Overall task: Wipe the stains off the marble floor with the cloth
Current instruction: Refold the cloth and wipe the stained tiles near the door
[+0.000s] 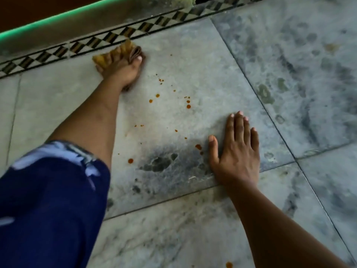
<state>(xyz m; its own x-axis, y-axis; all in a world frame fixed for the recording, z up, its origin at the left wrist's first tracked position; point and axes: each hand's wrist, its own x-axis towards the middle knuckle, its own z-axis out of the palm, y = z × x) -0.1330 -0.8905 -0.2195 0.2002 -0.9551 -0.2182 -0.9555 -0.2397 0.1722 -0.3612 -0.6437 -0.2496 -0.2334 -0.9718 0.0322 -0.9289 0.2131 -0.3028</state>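
Evidently, the folded yellow cloth (104, 59) is gripped in the left hand (123, 71), fingers curled, near the patterned border (92, 42), poised above the orange stains (188, 106). The right hand (237, 151) is pressed flat, fingers straight, on the marble floor (193, 55) as a brace.

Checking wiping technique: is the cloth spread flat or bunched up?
Bunched: the cloth shows stacked folds where the left hand grips it.

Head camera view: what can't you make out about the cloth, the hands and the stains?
All in the head view.
Cloth: blurred and partly under the left hand, so its full shape is unclear.
Floor beneath the right hand and the blue sleeve: hidden, so any stains there are unseen.
Orange stain at the bottom: cut off by the frame edge.
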